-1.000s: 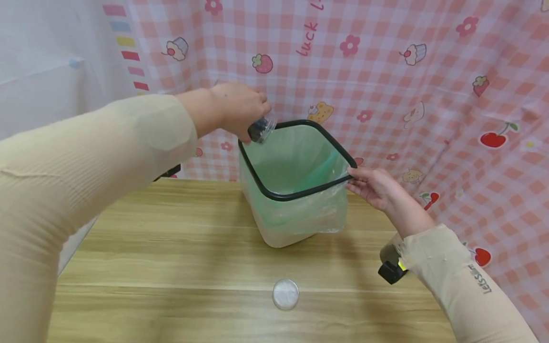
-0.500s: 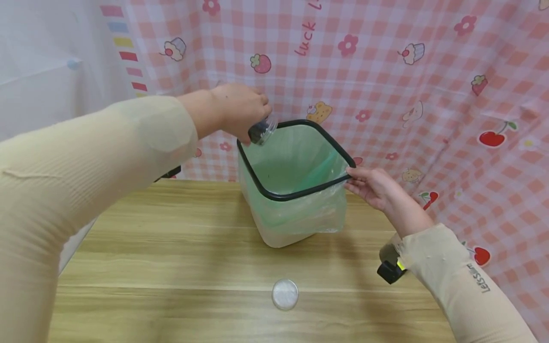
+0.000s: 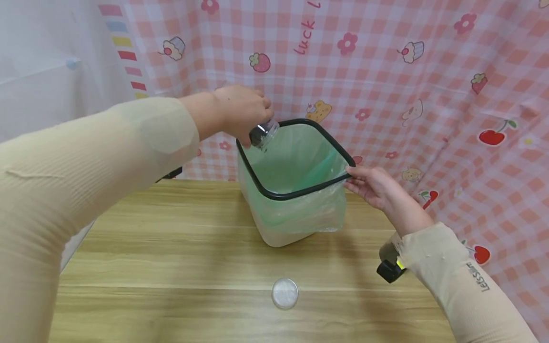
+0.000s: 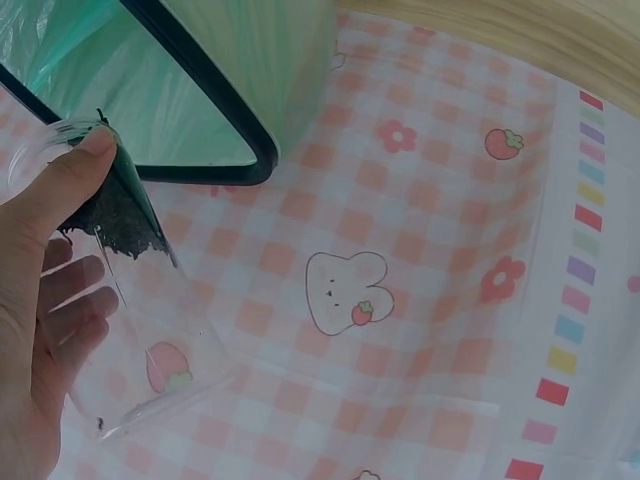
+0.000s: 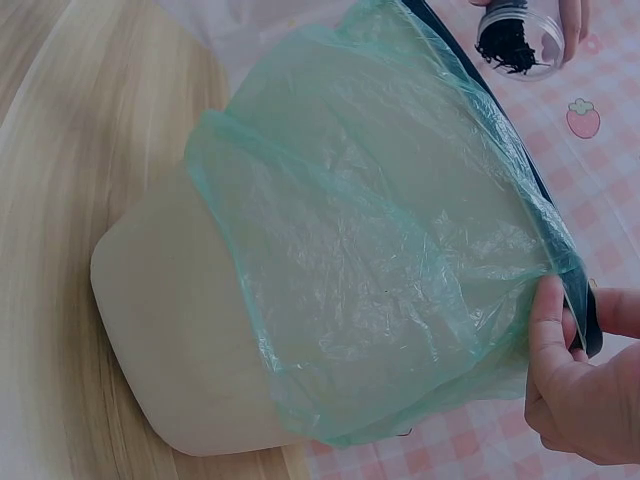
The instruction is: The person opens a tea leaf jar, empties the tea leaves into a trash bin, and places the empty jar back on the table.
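Note:
My left hand (image 3: 240, 113) grips a clear plastic jar (image 4: 190, 370), tipped mouth-down over the left edge of a trash bin (image 3: 280, 238). Dark, dry shreds like tea leaves (image 4: 120, 220) have gathered toward the jar's mouth, and a few bits show just below it in the head view. The white bin has a black rim (image 3: 300, 193) and a thin green bag (image 5: 340, 240) folded over its outside. At the bin's right corner, my right hand (image 3: 372, 186) pinches the rim and the bag between thumb and fingers.
A round, clear-edged lid (image 3: 285, 293) lies on the wooden table (image 3: 171, 267) in front of the bin. Behind and to the right hangs a pink checked curtain (image 3: 291, 76). White sheeting (image 3: 43, 62) covers the far left.
The left hand and jar have dipped slightly, and dark shreds now show at the jar's mouth. My right hand keeps its hold on the rim.

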Demonstrator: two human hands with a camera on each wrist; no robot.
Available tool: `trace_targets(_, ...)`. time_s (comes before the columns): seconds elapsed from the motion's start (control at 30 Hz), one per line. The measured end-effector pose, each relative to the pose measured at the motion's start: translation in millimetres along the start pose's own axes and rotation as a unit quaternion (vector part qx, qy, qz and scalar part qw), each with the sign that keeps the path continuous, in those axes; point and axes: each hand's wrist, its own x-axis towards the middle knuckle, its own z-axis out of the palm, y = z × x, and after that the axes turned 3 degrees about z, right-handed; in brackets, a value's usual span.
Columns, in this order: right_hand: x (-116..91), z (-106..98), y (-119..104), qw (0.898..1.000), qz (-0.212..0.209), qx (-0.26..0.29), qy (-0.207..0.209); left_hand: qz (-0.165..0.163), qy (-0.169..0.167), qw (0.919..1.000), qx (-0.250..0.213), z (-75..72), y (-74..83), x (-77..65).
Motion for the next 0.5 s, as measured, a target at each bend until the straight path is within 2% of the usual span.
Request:
trace_targets(0.23,0.3,0.0,-0.1,1.0,-0.002,0.0,-0.001,-0.005,-0.002,0.9999,-0.008,-1.8,1.3,1.6)
trace_targets(0.5,0.3,0.0,-0.1,1.0,-0.003,0.0,-0.003,0.004,-0.005,1.0,0.001,-2.1,0.9,3.7)
